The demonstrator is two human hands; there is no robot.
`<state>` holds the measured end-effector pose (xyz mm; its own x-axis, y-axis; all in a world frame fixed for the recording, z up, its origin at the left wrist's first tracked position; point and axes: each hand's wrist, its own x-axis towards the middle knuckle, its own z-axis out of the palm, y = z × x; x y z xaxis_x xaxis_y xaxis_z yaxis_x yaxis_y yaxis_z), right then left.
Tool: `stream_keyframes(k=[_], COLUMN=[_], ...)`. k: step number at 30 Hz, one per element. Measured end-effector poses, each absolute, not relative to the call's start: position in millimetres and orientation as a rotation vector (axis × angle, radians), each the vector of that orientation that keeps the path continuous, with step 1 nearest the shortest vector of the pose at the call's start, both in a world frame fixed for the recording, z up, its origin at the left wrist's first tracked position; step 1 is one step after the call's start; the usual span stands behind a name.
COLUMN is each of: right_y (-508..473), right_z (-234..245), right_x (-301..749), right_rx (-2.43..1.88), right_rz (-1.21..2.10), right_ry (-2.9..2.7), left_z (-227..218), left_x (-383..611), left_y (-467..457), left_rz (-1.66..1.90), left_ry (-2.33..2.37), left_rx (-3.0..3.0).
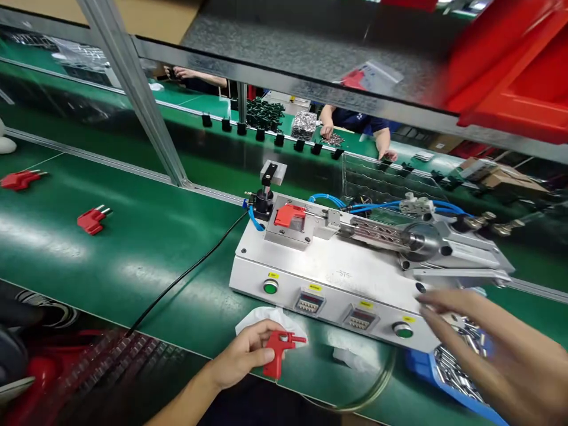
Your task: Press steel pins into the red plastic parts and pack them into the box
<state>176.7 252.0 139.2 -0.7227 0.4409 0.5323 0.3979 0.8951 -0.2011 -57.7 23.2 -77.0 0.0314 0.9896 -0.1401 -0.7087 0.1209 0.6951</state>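
Observation:
My left hand (244,354) is closed around a red plastic pistol-shaped piece (276,355), thumb across its side, its narrow nose facing right. The hand is at the table's front edge, over a crumpled white cloth (252,318). My right hand (497,349), blurred, is in front of the machine's right end, its fingers stretched out and nothing visible between them. Below it, partly covered, stands a blue bin (421,367) of shiny metal pins (459,370). On the silver bench machine (328,260), another red piece (289,215) sits in the metal fixture, with a thin rod at its right.
Two red pieces with metal pins (92,220) (21,179) lie on the green table (146,236) at left. A black cable (190,269) crosses it. Overhead runs a shelf (284,53) with a red bin (515,71). Beyond, co-workers' hands (327,127) handle small parts.

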Motion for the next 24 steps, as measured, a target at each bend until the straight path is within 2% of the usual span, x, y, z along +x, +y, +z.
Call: stream_keyframes(k=[3, 7, 14, 24], right_y=[270.4, 301.8, 304.2, 295.0], right_z=[144.3, 127.0, 106.7, 139.4], right_x=[86.1, 8.1, 12.2, -53.1], right_rx=[-0.4, -0.426, -0.388, -0.456], right_rz=[0.187, 0.189, 0.061, -0.072], right_ry=[-2.452, -2.42, -2.536, -2.946], left_z=[-76.7, -74.2, -77.7, -76.2], left_x=[-59.3, -59.0, -59.8, -58.8], left_y=[23.0, 22.5, 23.3, 24.6], left_rz=[1.383, 1.39, 1.358, 1.428], left_ry=[0.653, 0.626, 0.601, 0.602], left_rx=[0.484, 0.516, 0.519, 0.517])
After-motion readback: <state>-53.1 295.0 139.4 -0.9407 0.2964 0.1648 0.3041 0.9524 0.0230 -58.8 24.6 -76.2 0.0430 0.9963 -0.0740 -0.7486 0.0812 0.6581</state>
